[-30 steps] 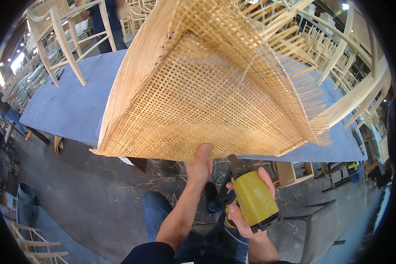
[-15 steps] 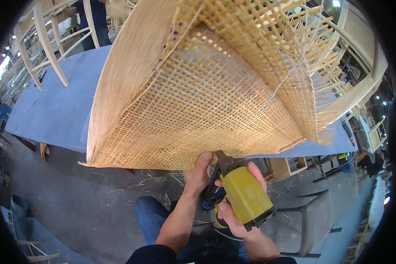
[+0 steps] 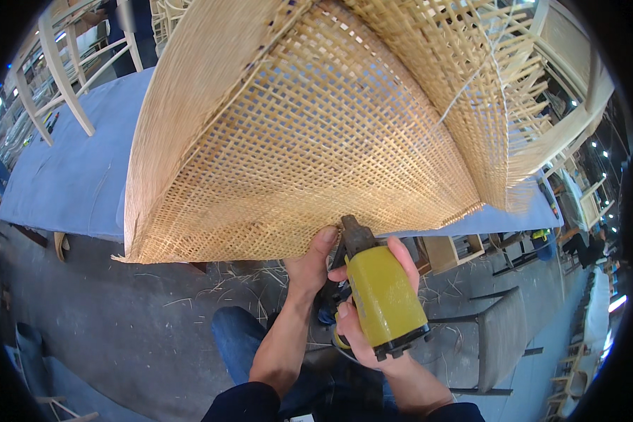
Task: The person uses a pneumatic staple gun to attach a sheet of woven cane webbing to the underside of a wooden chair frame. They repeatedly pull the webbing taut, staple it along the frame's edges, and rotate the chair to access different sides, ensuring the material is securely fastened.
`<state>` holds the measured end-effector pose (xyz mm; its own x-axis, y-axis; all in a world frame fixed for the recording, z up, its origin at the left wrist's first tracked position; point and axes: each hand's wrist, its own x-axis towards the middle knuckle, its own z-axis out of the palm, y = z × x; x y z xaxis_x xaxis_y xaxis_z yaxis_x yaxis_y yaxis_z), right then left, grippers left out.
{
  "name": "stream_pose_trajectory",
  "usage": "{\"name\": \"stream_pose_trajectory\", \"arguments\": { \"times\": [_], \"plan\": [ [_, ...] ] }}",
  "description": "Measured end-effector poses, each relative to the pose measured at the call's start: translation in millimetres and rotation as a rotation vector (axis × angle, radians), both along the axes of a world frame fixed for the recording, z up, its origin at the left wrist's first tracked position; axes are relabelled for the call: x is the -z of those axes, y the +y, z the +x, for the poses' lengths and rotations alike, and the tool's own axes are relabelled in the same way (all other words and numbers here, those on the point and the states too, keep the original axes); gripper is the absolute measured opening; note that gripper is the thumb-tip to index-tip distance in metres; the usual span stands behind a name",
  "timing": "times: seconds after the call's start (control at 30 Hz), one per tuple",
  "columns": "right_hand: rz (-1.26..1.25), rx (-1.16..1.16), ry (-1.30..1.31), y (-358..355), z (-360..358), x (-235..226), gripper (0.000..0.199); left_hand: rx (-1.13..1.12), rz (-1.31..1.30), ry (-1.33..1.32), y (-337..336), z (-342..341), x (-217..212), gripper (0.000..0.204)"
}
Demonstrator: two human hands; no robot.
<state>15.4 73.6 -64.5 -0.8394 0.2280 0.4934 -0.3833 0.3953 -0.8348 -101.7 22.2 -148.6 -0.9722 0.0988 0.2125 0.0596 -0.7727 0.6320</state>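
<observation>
A sheet of woven cane webbing (image 3: 309, 162) is stretched over a curved pale wooden frame (image 3: 183, 91), which rises in front of me. My left hand (image 3: 308, 267) grips the near lower edge of the webbing, thumb on top and fingers hidden beneath. In my right hand (image 3: 362, 330) is a yellow-bodied staple gun (image 3: 387, 295), fingers wrapped round its handle and body. Its dark nose points away from me and meets the webbing's edge, just right of my left thumb. Whether the nose presses on wood there, I cannot tell.
The frame rests on a blue-covered table (image 3: 63, 190). Pale wooden chair frames (image 3: 67, 77) stand at the far left. Loose cane ends (image 3: 524, 91) stick out at the right. A grey chair (image 3: 499, 337) is on the floor at right, and cane scraps litter the floor. Another person (image 3: 137, 35) stands behind the table.
The staple gun has swung slightly left and upright, its nose moving up onto the webbing's edge. My left hand keeps its grip. The whole view has shifted a little.
</observation>
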Motion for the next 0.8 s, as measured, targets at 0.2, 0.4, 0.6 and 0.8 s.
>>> {"name": "stream_pose_trajectory", "arguments": {
  "times": [0.2, 0.4, 0.6, 0.8],
  "plan": [
    [0.032, 0.022, 0.076, -0.7, -6.8, -0.2, 0.088, -0.009, -0.048, -0.033, 1.4, 2.1, -12.9, 0.038],
    [-0.129, -0.056, 0.035, 2.9, -0.9, -2.9, 0.088, 0.009, -0.013, -0.052, -1.1, 1.9, -22.7, 0.040],
    [-0.582, -0.105, 0.004, -1.9, 48.9, -13.3, 0.084, 0.031, 0.144, 0.093, -1.6, -2.4, -32.7, 0.058],
    [-0.522, -0.070, 0.089, 40.2, 79.7, 3.1, 0.089, 0.022, 0.103, 0.102, -20.5, -4.0, -28.1, 0.058]
  ]
}}
